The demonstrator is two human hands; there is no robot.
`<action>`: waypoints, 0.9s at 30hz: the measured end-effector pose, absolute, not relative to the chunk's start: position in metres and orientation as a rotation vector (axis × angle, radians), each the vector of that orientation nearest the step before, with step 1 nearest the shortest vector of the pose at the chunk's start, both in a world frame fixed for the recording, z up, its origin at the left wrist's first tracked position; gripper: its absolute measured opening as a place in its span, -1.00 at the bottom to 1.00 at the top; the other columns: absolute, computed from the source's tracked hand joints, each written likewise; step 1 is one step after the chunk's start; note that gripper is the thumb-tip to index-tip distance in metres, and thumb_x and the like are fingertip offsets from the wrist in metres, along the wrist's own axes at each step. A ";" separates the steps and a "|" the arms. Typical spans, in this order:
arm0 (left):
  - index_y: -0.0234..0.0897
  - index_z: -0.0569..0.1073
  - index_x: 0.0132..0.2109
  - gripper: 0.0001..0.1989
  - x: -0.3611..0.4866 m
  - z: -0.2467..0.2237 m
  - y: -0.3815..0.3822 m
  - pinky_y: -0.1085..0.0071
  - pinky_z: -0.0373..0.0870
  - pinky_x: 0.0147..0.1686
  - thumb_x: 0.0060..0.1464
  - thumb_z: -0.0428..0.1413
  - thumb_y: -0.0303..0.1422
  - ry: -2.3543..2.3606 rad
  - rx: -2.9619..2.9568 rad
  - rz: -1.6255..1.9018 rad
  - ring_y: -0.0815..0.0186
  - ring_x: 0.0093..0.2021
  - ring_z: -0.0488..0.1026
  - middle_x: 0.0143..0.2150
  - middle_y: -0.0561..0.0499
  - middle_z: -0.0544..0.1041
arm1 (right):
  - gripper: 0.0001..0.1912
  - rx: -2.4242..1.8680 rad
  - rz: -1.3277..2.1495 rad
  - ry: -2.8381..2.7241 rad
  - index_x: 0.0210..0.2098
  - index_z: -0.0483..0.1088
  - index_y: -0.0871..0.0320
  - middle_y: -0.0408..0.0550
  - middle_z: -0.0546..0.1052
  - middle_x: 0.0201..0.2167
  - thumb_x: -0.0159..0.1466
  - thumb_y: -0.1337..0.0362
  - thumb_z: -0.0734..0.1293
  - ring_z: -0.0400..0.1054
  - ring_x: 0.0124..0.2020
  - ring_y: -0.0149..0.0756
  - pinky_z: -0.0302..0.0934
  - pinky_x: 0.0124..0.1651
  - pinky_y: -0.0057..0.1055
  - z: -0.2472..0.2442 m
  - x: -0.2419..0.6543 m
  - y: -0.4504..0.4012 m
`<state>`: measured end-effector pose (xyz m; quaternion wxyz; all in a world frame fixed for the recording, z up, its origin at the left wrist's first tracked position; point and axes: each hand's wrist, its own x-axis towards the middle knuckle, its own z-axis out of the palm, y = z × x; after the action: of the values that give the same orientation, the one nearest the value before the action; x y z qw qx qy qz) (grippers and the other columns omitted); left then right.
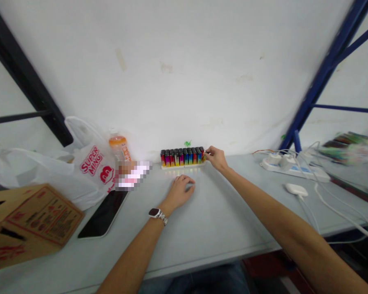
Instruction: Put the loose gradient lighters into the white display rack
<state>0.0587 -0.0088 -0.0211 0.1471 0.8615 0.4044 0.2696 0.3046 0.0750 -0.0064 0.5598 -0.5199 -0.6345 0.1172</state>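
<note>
Several multicoloured lighters [180,157] with black tops stand upright in rows in a pale, low tray [179,166] against the wall. At the right end of the rows, my right hand [216,157] has thumb and fingers closed on a lighter [203,155], which is partly covered by the fingertips. My left hand [180,192] lies on the grey table [208,220] in front of the tray, fingers stretched out and holding nothing. A watch [155,212] is on the left wrist.
On the left are a cardboard box [39,216], a white plastic bag [86,171], a tablet [106,214] and an orange-capped bottle [119,147]. A power strip [294,169] with cables and a white charger [296,189] lie on the right. Blue posts [322,73] rise behind.
</note>
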 end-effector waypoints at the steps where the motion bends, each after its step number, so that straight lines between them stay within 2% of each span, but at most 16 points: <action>1: -0.20 0.53 -0.13 -0.82 0.059 -0.021 -0.009 0.10 0.31 0.11 0.18 0.07 -0.32 1.164 2.479 0.780 0.11 0.02 0.42 -0.06 -0.08 0.52 | -0.80 -1.217 0.300 -1.498 -0.38 0.44 0.14 -0.14 0.50 -0.49 0.13 0.12 0.35 0.36 -0.46 -0.31 0.32 -0.33 -0.35 -0.006 0.305 0.076; 6: -0.18 0.53 -0.13 -0.83 0.058 -0.023 -0.008 0.11 0.31 0.11 0.17 0.08 -0.33 1.151 2.475 0.803 0.11 0.03 0.42 -0.06 -0.06 0.53 | -0.78 -1.203 0.398 -1.493 -0.38 0.47 0.14 -0.13 0.52 -0.49 0.10 0.11 0.38 0.37 -0.45 -0.29 0.34 -0.29 -0.31 0.002 0.299 0.076; 13: -0.22 0.53 -0.11 -0.81 0.058 -0.024 -0.008 0.11 0.30 0.13 0.17 0.08 -0.33 1.146 2.479 0.794 0.12 0.04 0.41 -0.05 -0.09 0.52 | -0.85 -1.282 0.261 -1.594 -0.35 0.55 0.14 -0.06 0.58 -0.44 0.13 0.23 0.37 0.38 -0.44 -0.26 0.29 -0.21 -0.28 0.010 0.295 0.076; 16: -0.21 0.52 -0.11 -0.82 0.058 -0.025 -0.007 0.12 0.30 0.13 0.18 0.07 -0.33 1.150 2.485 0.787 0.13 0.04 0.41 -0.04 -0.09 0.52 | -0.74 -1.324 0.202 -1.625 -0.22 0.59 0.18 0.04 0.60 -0.30 0.23 0.20 0.31 0.42 -0.38 -0.23 0.30 -0.15 -0.26 0.005 0.295 0.074; 19: -0.21 0.52 -0.12 -0.83 0.058 -0.026 -0.006 0.11 0.30 0.13 0.18 0.07 -0.33 1.152 2.484 0.803 0.13 0.04 0.41 -0.05 -0.09 0.52 | -0.62 -1.442 0.037 -1.665 -0.02 0.57 0.15 0.12 0.51 -0.09 0.33 0.14 0.23 0.43 -0.23 -0.17 0.29 -0.03 -0.22 -0.001 0.293 0.066; 23: -0.20 0.52 -0.13 -0.84 0.058 -0.027 -0.008 0.12 0.31 0.12 0.18 0.08 -0.35 1.135 2.487 0.819 0.14 0.02 0.41 -0.06 -0.07 0.51 | -0.52 -1.582 -0.154 -1.695 0.17 0.46 0.07 0.19 0.36 0.01 0.38 0.05 0.17 0.32 0.02 -0.01 0.22 0.12 -0.10 -0.006 0.289 0.055; 27: -0.21 0.49 -0.09 -0.82 0.058 -0.025 -0.007 0.11 0.30 0.15 0.16 0.09 -0.36 1.148 2.444 0.932 0.13 0.04 0.40 -0.04 -0.08 0.49 | -0.41 -1.592 -0.028 -1.678 0.30 0.31 0.04 0.22 0.28 0.10 0.37 -0.05 0.14 0.25 0.14 0.08 0.11 0.23 0.00 -0.016 0.286 0.054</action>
<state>0.0585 -0.0074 -0.0246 0.1419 0.8469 0.3979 0.3229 0.2858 0.0536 -0.0158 0.4023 -0.6301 -0.6640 -0.0110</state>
